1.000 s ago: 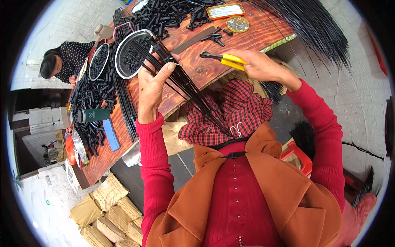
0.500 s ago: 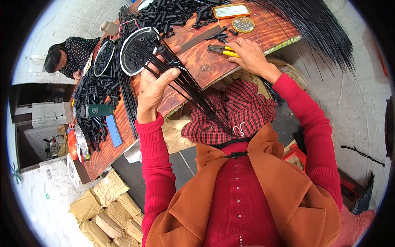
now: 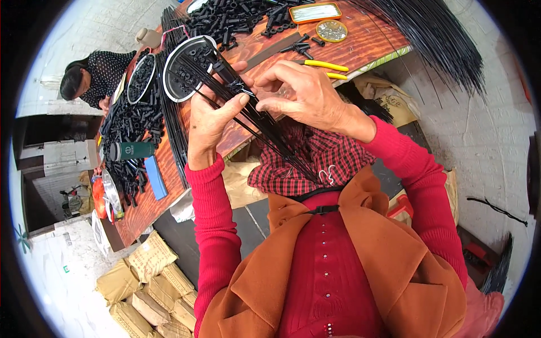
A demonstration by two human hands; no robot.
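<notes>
While the left hand (image 3: 211,121) stays out of nothing more than a firm wrap around a bundle of thin black rods (image 3: 265,127), its thumb and fingers are closed on the bundle just below a small black collar (image 3: 225,72) at the upper end; the right hand (image 3: 301,96) hangs over the same spot, its fingers curled and pinched together at the collar, though whether they grip a separate small part I cannot tell; the step in hand looks like fitting or seating the rod ends at that collar, and the next move seems to call for a steady hold below and fine fingertip work above so the rods do not splay; the bundle runs on a slant from the collar down across a red checked cloth (image 3: 315,163) on the lap, held above the wooden surface (image 3: 372,42) rather than resting on it; yellow-handled pliers (image 3: 327,69) lie on the surface just beyond the right hand; a round tray of small black parts (image 3: 186,76) sits near the left hand; another person (image 3: 93,79) sits well apart at the far left.
</notes>
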